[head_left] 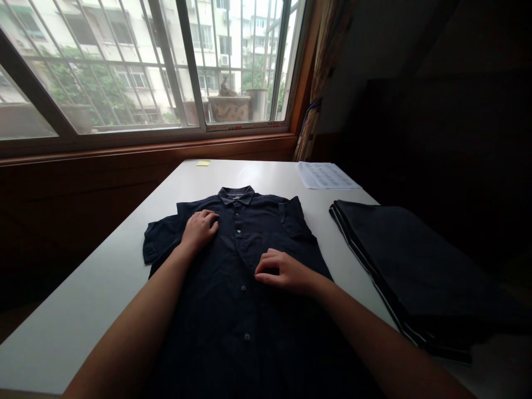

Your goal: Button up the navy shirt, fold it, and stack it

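Note:
A dark navy short-sleeved shirt (pixel 233 288) lies flat and face up on the white table (pixel 103 288), collar toward the window, buttons down its front. My left hand (pixel 199 228) rests palm down on the shirt's chest near the left shoulder, fingers loosely curled and together. My right hand (pixel 282 271) sits on the button placket in the middle, its fingertips pinched on the fabric edge there.
A folded dark garment with striped edges (pixel 411 271) lies on the table's right side. A printed paper sheet (pixel 326 175) is at the far right corner and a small yellow note (pixel 203 163) at the far edge. A barred window (pixel 145 66) stands behind the table.

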`<state>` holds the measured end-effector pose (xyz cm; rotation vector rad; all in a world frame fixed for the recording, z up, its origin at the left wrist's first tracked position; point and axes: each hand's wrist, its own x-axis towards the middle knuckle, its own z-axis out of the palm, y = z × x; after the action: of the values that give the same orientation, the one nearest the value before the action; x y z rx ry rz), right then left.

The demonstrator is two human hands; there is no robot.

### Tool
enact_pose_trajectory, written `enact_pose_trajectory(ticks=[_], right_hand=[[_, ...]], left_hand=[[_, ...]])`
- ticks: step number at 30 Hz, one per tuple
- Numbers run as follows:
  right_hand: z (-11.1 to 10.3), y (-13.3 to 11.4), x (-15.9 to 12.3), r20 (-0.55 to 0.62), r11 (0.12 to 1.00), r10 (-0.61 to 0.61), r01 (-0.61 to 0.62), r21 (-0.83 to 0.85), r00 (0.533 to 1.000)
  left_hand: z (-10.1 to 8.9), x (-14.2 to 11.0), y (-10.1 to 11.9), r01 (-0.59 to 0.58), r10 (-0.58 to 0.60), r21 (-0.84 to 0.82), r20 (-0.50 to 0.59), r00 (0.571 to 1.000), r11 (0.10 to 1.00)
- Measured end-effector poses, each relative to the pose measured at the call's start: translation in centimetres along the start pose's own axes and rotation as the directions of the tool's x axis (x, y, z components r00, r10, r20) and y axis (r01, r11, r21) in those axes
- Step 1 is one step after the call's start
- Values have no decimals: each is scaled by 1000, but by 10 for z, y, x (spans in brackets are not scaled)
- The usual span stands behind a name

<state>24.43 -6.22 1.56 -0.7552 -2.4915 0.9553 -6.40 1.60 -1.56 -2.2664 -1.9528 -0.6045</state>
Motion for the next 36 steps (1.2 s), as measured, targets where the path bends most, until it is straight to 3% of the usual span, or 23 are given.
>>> enact_pose_trajectory(ticks=[9, 16, 22, 29, 36], right_hand=[[3, 4, 1, 2, 1000, -10, 10, -26, 1000], [11, 5, -1, -85, 996, 84, -86, -20, 993], [14, 6, -2, -34, 994, -110, 110, -19, 993], [16, 12, -1, -22, 966, -218, 213, -145, 976], [22, 21, 0, -77, 947, -285, 268, -177, 955]], left_hand=[[-4, -3, 1, -70, 71, -66, 5, 997, 995], [-4, -3, 0, -84, 84, -80, 0, 996, 993], [-2, -3, -1, -85, 84, -85, -8, 996, 993], [-11, -3, 6, -100, 100, -115, -8, 995, 988], [-40, -2, 52, -206, 213, -167, 21, 977, 964]])
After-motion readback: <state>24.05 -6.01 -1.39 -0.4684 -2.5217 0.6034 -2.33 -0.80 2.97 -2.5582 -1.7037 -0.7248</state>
